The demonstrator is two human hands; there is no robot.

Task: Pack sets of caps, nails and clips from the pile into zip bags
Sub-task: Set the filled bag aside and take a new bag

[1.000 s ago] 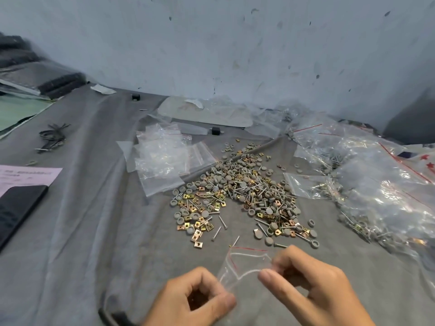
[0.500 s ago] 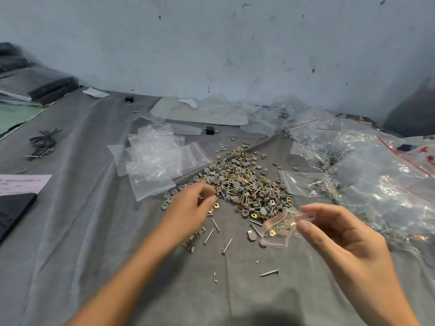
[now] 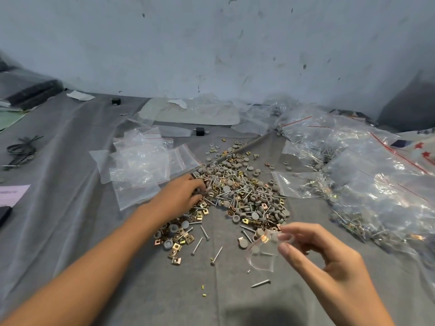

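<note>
**Packing station, seen from beside the worker.** The left hand (image 3: 183, 194) is reaching into the near-left edge of the pile (image 3: 244, 196), its fingers curling down among the pieces. Whether they are pinching anything cannot be told, since the hand itself is hiding them.

The right hand (image 3: 329, 257) is pinching a small zip bag (image 3: 260, 254) between thumb and fingertips. It is holding the bag raised just above the desk (image 3: 70, 231), beside the pile's near-right edge. The bag is probably being held this close so that each picked piece travels only a short way. It looks to be holding nothing yet, though pieces showing through the clear film are making that uncertain, so this set is judged to be at its start.

The pile is mixing grey caps (image 3: 168, 243), nails (image 3: 197, 246) and brass clips (image 3: 174, 247), with stragglers spreading toward the worker. Empty bags (image 3: 138, 168) are lying in a loose stack left of the pile, within the left hand's reach. Filled bags (image 3: 376, 184) are heaping up to the right, likely keeping finished sets apart from stock. A stray nail (image 3: 260, 283) is lying alone on the grey cloth (image 3: 141, 290), near the held bag.
</note>
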